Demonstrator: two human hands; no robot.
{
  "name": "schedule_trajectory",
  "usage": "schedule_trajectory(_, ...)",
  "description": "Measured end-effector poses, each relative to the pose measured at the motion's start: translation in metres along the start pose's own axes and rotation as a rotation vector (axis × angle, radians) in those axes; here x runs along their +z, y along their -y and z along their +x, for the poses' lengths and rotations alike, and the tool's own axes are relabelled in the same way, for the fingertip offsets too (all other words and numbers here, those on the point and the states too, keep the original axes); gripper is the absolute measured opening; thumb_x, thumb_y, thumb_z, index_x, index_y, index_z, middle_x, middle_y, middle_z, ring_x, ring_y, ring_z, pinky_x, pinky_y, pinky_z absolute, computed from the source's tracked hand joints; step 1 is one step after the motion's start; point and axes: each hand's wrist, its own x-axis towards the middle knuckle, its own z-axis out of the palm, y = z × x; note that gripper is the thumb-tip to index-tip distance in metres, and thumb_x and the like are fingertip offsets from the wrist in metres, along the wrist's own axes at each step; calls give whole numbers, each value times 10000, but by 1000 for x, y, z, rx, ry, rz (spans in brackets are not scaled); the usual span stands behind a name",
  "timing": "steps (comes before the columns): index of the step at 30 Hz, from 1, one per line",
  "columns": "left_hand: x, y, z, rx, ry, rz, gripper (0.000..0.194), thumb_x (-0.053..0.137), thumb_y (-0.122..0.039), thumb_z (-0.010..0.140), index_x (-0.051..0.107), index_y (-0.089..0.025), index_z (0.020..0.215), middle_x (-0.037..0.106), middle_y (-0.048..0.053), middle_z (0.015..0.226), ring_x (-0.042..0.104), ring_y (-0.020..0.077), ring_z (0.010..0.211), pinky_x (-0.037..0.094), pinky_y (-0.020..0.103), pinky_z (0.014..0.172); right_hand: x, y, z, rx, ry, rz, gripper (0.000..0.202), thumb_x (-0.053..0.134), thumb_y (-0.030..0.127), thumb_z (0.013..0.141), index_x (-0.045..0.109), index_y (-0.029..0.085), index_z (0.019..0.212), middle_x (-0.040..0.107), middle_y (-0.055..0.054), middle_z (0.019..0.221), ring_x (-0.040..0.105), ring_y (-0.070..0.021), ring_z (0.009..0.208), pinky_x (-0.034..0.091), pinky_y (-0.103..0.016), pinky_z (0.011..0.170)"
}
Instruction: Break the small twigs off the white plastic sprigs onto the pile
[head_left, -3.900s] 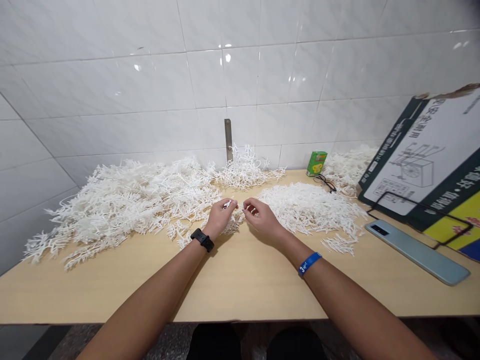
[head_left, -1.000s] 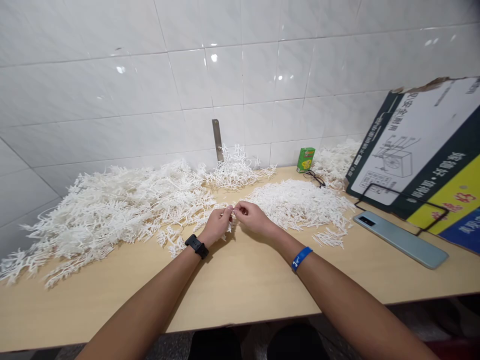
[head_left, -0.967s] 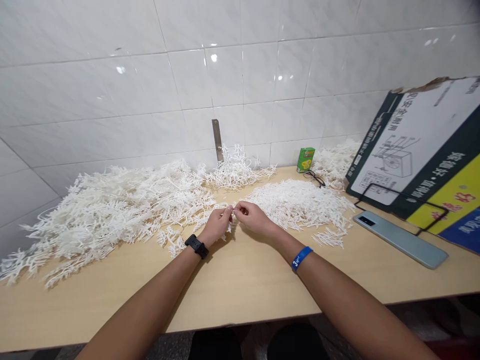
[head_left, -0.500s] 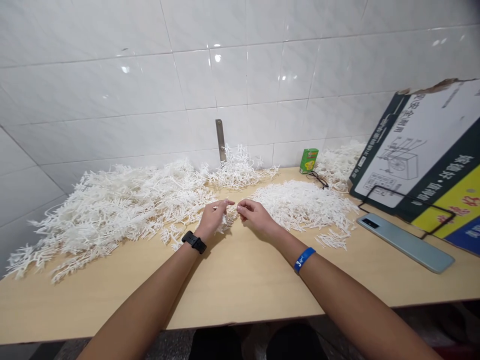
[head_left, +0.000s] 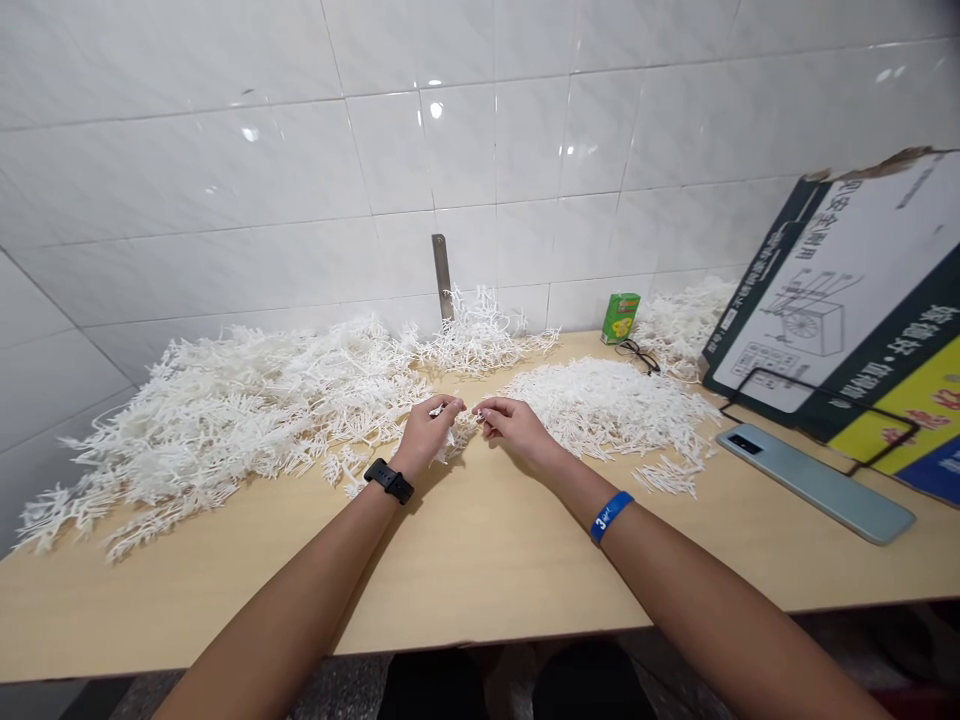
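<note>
My left hand (head_left: 427, 436), with a black watch on its wrist, is closed around a thin, branched white plastic piece (head_left: 450, 440), part of which sticks out below the fingers. Close by on the right, my right hand (head_left: 516, 426) is pinched, with a small bit of white plastic at its fingertips; the fingers hide most of it. The fingertips of both hands almost meet. A large heap of branched white plastic pieces (head_left: 247, 400) spreads out to the left. To the right lies a flatter pile of small white plastic pieces (head_left: 607, 405).
A metal ruler (head_left: 442, 275) leans against the tiled wall behind another white clump (head_left: 484, 335). Further right are a small green box (head_left: 620, 318), a black cord (head_left: 637, 355), a phone (head_left: 817, 485), a black wire stand (head_left: 825, 395) and a large printed cardboard box (head_left: 847, 310).
My left thumb and fingers have drawn closer together, the stretched finger now bent in. My right hand stays pinched in nearly the same place. The piles look unchanged.
</note>
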Motion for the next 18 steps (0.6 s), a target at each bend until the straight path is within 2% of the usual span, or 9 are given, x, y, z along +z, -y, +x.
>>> schedule_trajectory(6, 1, 2, -1, 9, 31, 49, 320, 574, -469, 827, 681, -168, 813, 605, 1, 677, 498, 136, 606, 407, 259, 614, 2, 3, -2, -15, -25, -14, 197, 634, 288, 709, 678, 185, 870, 580, 10, 624, 525, -110, 567, 420, -220, 487)
schedule_trajectory(9, 1, 1, -1, 67, 58, 61, 300, 576, -448, 831, 694, -173, 836, 688, 34, 816, 591, 178, 762, 451, 276, 729, 4, 4, -2, -33, -39, -17, 210, 639, 288, 696, 672, 187, 878, 594, 7, 670, 512, -100, 553, 416, -218, 478)
schedule_trajectory(12, 2, -1, -2, 99, 96, 60, 288, 565, -433, 842, 701, -180, 865, 712, 48, 899, 619, 202, 861, 462, 288, 799, 5, 3, -2, -44, -43, -25, 226, 656, 301, 684, 656, 193, 883, 589, 14, 680, 513, -98, 547, 421, -224, 480)
schedule_trajectory(18, 2, 0, -3, 82, 83, 79, 277, 539, -426, 854, 665, -179, 858, 666, 26, 800, 579, 172, 736, 449, 278, 723, 3, 3, -2, -54, -62, -3, 186, 662, 315, 675, 615, 186, 801, 587, 18, 675, 513, -100, 552, 422, -232, 496)
